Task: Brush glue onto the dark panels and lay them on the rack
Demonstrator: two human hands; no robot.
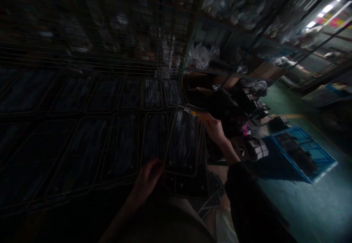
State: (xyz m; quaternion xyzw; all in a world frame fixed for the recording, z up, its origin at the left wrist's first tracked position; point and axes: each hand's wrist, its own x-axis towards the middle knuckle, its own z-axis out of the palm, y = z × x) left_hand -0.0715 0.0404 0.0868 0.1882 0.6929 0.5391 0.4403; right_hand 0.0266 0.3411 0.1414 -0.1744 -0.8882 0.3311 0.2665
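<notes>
- At the left of the frame, two rows of dark panels (119, 144) with pale rims are lying side by side; the far-left ones are sinking into shadow and running past the frame edge, and what is bearing them is too dark to make out.
- Across the upper left, a wire grid (189, 37) is standing behind the rows, its mesh blurring over shapes that are hard to name.
- At lower centre, the left hand (148, 175) is curling its fingers by the lower left corner of the streaked panel; shadow is hiding the fingertips, so whether they are gripping the edge or only resting against it cannot be told.
- Just right of centre, the streaked panel (181, 140) is lying at a slant, its pale lines running lengthwise, and is partly covering another dark panel (191, 186) beneath.
- At that panel's upper end, the right hand (214, 125) is closing its fingers around a yellow-handled tool (194, 113); its pale tip is pointing left over the rim, too blurred to show whether it is touching.
- Toward the right edge, a blue crate (298, 155) is holding dark contents that are hard to identify.
</notes>
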